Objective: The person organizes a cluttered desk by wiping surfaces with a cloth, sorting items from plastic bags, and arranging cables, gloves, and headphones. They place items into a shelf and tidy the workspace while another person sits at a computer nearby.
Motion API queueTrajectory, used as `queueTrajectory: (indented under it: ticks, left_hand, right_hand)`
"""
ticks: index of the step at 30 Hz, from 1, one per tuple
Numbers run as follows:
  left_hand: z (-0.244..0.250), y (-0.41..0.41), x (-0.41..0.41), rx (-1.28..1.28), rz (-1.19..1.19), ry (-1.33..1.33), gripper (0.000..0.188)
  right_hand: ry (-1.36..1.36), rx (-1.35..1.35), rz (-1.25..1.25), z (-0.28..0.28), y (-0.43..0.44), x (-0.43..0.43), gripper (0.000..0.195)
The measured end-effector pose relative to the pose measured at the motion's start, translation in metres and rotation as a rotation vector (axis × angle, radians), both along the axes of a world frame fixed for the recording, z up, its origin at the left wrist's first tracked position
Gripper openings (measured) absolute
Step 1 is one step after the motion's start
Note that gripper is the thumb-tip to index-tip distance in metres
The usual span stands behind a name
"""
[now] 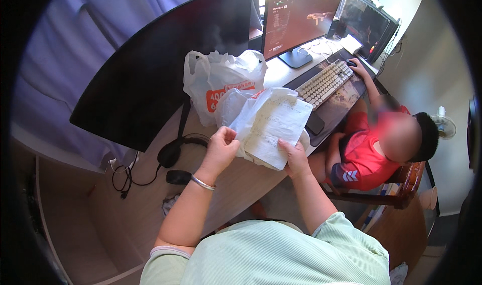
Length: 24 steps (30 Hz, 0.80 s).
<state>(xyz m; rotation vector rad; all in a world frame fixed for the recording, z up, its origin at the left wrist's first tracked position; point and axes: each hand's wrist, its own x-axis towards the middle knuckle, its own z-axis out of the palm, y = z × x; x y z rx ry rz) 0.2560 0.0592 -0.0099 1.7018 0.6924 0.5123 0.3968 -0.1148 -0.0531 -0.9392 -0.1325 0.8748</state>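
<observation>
My right hand (295, 157) grips the lower right edge of a white paper sheet (280, 130) with faint writing, thumb on top. The sheet lies against a thin white plastic bag (246, 121), partly covering it. My left hand (222, 149), with a metal bangle at the wrist, pinches the left edge of that plastic between thumb and fingers. What is beneath the sheet is mostly hidden. Just beyond stands a larger white plastic carrier bag (205, 81) with orange print, its handles upright on the desk (233, 185).
A large dark monitor (169, 59) stands left, a lit monitor (297, 25) behind. Headphones (169, 155) and cables lie left. A phone (315, 124) and keyboard (324, 83) lie right. A seated person in red (361, 149) holds a mouse (351, 63).
</observation>
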Motion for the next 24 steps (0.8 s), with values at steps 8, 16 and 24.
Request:
queueTrajectory:
  ticks: [8,16,24]
  left_hand:
    - [0.001,-0.007,-0.006,-0.303,-0.027,-0.019,0.012]
    - [-0.010,-0.041,0.017,-0.034,-0.144,-0.104,0.005]
    - [-0.015,-0.042,-0.012,-0.062,0.016,-0.153,0.019]
  right_hand:
    - [-0.015,0.021,-0.001,-0.007,-0.005,-0.002,0.036]
    - [-0.350,-0.426,0.418,-0.058,0.044,-0.033,0.032]
    - [-0.132,-0.081,0.574,-0.096,0.073,-0.012,0.045]
